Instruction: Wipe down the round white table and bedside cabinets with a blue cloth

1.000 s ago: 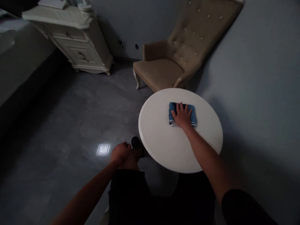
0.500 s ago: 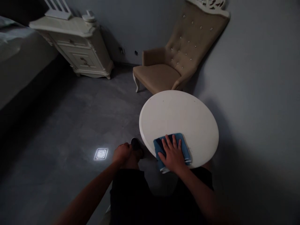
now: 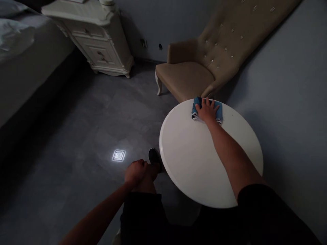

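My right hand (image 3: 207, 110) lies spread on a folded blue cloth (image 3: 218, 112) with white edges, pressing it against the far rim of a round white table (image 3: 194, 160). Its fingers are apart and the arm reaches across the tabletop. Below and left of the table, my left hand (image 3: 136, 173) rests on my bent left knee. The fingers there are curled in, and what is inside them, if anything, is hidden.
A tan tufted armchair (image 3: 186, 78) stands just beyond the table, close to the grey wall (image 3: 293, 85). A cream nightstand (image 3: 102, 44) and a bed (image 3: 33, 64) are at the far left. A lit square pattern (image 3: 119, 155) shows on the dark floor.
My right hand has slid the cloth from the table's near edge to its far edge. My left hand stays on the knee. The view has shifted, with the table lower and further right.
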Tool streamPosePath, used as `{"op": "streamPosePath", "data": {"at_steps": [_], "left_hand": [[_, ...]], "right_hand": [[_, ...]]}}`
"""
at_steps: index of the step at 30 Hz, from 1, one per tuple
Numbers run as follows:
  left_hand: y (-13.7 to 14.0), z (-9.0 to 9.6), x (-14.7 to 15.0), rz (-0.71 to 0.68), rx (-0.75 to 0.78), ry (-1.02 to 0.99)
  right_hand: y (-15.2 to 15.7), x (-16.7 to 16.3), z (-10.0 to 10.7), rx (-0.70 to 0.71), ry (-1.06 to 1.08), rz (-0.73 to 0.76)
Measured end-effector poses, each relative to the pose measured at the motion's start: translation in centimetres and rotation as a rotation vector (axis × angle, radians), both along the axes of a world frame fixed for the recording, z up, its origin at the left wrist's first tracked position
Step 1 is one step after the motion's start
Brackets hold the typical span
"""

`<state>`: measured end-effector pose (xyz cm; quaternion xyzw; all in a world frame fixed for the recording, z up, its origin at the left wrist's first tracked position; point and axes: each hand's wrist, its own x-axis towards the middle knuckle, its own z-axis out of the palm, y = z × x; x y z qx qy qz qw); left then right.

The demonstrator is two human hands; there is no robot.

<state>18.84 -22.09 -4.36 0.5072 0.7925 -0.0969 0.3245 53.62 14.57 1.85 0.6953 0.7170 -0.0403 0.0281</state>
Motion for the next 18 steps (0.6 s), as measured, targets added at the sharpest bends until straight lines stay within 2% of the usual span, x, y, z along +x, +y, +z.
{"op": "streamPosePath", "data": {"at_steps": [2, 4, 6, 9, 13, 15, 18], "left_hand": [[0.2, -0.1, -0.1, -0.006, -0.008, -0.006], [0.3, -0.2, -0.1, -0.009, -0.004, -0.006], [0.3, -0.2, -0.1, -0.002, 0.003, -0.001], [0.3, 0.2, 0.1, -0.001, 0.009, 0.003], [0.1, 1.0, 0.7, -0.007, 0.008, 0.017], [-0.2, 1.1, 1.0, -0.014, 0.025, 0.022], [-1.0, 1.0, 1.3, -0.047, 0.064, 0.018]], "right_hand": [[3.1, -0.1, -0.5, -0.001, 0.002, -0.03], [4.8, -0.1, -0.9, 0.007, 0.016, -0.047], [5.0, -0.1, -1.0, 0.025, 0.029, -0.043], [2.9, -0.1, -0.7, 0.043, 0.032, -0.02], [-4.0, -0.9, 0.5, 0.047, 0.0, 0.033], [-9.2, -1.5, 1.1, 0.033, -0.024, 0.067], [-19.1, -2.5, 1.7, 0.019, -0.006, 0.129]]}}
